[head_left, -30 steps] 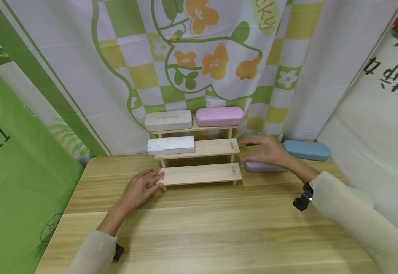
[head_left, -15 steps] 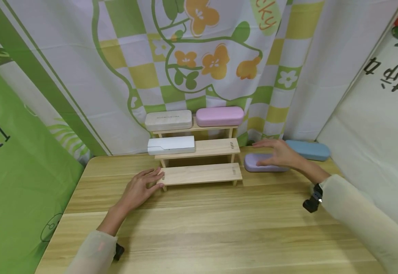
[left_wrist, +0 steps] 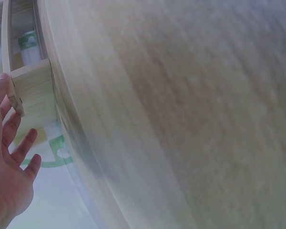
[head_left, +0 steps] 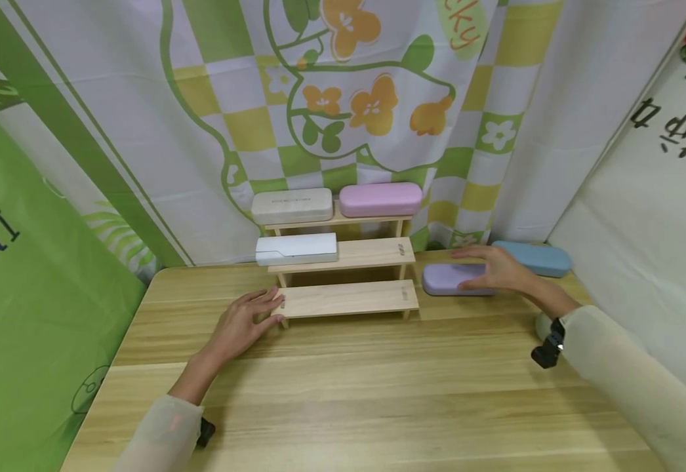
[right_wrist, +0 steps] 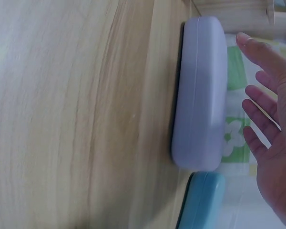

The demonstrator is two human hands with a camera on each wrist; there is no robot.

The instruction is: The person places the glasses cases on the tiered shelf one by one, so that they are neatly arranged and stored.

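A three-tier wooden stand [head_left: 343, 300] is at the back of the table. My left hand [head_left: 241, 328] touches the left end of its lowest shelf, fingers spread, thumb at the front edge; the left wrist view shows its fingertips at the shelf's end [left_wrist: 16, 105]. Over a lilac glasses case [head_left: 444, 280], right of the stand, hovers my right hand [head_left: 496, 267] with thumb and fingers apart. In the right wrist view that hand [right_wrist: 276, 119] holds nothing and the lilac case [right_wrist: 200, 95] lies on the table.
On the top shelf are an off-white case [head_left: 292, 206] and a pink case [head_left: 380, 200]. The middle shelf bears a white case [head_left: 297, 249] at its left. A blue case [head_left: 536, 258] lies at the back right, near the curtain [head_left: 508, 177].
My right hand has moved right, away from the middle shelf's end, and more of the lilac case shows. The left hand stays at the lowest shelf.
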